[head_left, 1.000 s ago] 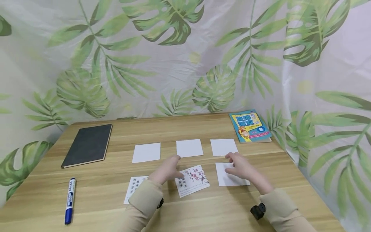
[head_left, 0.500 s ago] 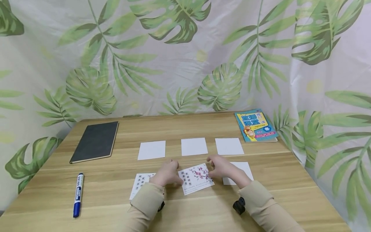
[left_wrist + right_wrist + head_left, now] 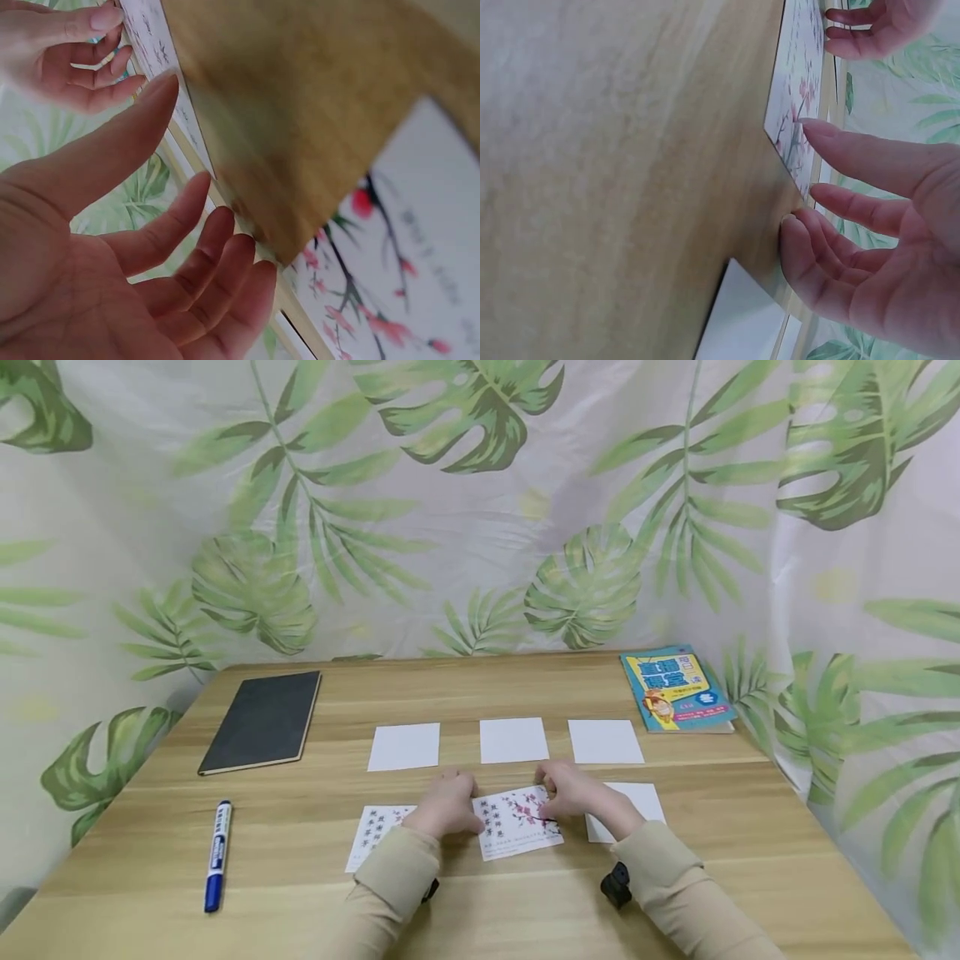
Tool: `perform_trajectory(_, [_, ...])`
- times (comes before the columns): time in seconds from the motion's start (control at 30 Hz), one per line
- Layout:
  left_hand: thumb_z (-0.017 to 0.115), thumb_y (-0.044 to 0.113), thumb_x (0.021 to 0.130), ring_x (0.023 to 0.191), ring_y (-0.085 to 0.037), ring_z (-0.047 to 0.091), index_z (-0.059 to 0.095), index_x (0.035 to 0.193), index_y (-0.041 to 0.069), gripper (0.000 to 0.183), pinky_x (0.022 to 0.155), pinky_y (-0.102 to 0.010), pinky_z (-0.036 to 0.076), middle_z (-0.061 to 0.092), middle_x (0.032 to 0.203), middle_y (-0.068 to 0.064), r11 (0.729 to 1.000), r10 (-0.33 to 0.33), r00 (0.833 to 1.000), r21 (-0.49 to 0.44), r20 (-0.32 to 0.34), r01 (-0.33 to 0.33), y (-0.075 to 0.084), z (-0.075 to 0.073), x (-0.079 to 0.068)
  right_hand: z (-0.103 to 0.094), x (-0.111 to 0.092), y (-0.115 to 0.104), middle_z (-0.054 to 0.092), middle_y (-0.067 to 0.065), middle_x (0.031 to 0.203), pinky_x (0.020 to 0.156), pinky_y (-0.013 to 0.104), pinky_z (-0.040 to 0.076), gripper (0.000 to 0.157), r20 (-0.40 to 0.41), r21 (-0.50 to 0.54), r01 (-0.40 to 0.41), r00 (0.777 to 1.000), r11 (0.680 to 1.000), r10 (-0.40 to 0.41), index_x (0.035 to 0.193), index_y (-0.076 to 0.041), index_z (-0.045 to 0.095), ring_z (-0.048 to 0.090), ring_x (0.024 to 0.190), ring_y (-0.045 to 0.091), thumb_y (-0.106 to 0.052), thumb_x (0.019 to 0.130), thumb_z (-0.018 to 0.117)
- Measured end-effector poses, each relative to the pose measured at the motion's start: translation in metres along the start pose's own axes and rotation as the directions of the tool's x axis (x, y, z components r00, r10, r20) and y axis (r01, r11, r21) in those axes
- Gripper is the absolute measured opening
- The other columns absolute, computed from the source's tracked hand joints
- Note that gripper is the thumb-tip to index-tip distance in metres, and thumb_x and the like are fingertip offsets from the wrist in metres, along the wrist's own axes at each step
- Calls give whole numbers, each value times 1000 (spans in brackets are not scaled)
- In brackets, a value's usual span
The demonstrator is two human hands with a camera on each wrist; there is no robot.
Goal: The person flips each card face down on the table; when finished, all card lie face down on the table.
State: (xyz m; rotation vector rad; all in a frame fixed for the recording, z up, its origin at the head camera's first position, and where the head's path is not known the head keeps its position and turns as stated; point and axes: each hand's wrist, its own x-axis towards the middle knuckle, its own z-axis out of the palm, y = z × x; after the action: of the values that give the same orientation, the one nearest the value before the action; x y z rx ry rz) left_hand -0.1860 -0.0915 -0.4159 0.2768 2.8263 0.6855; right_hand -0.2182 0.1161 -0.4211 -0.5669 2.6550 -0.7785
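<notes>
A card printed with pink blossoms and Chinese characters [image 3: 517, 827] lies on the table between both hands. At its left edge is my left hand [image 3: 448, 804]; in the left wrist view the thumb tip [image 3: 171, 84] meets the edge, with the other fingers relaxed. My right hand [image 3: 573, 792] holds the card's right end, its thumb [image 3: 825, 131] on the printed face and its index finger beside the corner. Another blossom card [image 3: 371, 833] sits partly behind the left forearm. A blank white card [image 3: 641, 802] is partly covered by the right hand and wrist.
Blank white cards stand in a row farther back: left [image 3: 405, 747], middle [image 3: 514, 741] and right [image 3: 606, 742]. On the left are a black notebook [image 3: 262, 721] and a blue marker [image 3: 217, 856]. A colourful book [image 3: 678, 689] lies at the back right.
My right hand has moved left from the blank card to the middle blossom card's right end. That card has turned slightly straighter. The whole view has shifted a little.
</notes>
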Motion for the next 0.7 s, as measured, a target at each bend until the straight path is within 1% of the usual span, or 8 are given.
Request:
perform_trajectory(0.13, [83, 11, 61, 96, -28, 50, 63, 96, 2, 41, 92, -44, 44, 56, 98, -12, 1000, 25, 1000, 16, 6, -25, 5, 1, 7, -3, -5, 4, 56, 10, 88, 70, 33, 45, 33, -2, 2, -10, 1000, 1000, 10, 98, -2, 58, 50, 82, 21, -6, 73, 78])
perform_trajectory(0.23, [83, 10, 61, 97, -29, 50, 63, 97, 2, 42, 93, -45, 44, 56, 100, -14, 1000, 19, 1000, 10, 21, -19, 6, 2, 9, -4, -7, 4, 55, 10, 86, 67, 31, 43, 33, 1, 2, -9, 1000, 1000, 9, 97, -2, 57, 48, 80, 20, -5, 72, 79])
perform_trajectory(0.4, [83, 8, 62, 101, -30, 51, 62, 100, 1, 44, 96, -46, 43, 55, 106, -16, 1000, -5, 999, -16, 41, 6, 5, 1, 7, -2, -3, 2, 53, 10, 84, 65, 29, 40, 35, 14, -10, -10, 1000, 1000, 10, 97, -1, 57, 45, 78, 18, -7, 71, 80])
perform_trajectory(0.6, [83, 6, 61, 98, -29, 51, 61, 101, -1, 45, 95, -45, 44, 57, 102, -15, 999, 23, 999, -22, 34, -23, 2, -1, 5, 0, 0, -1, 52, 9, 79, 59, 26, 38, 37, 22, -2, -12, 1000, 1000, 12, 97, -1, 56, 45, 72, 17, -6, 70, 80])
perform_trajectory(0.7, [83, 5, 61, 93, -27, 53, 61, 101, -2, 46, 92, -44, 46, 59, 99, -13, 999, 30, 999, -35, 34, -29, 1, -2, 6, 0, 0, -1, 53, 9, 78, 57, 25, 37, 39, 21, 6, -12, 1000, 1000, 12, 99, -2, 54, 45, 69, 16, -6, 70, 80])
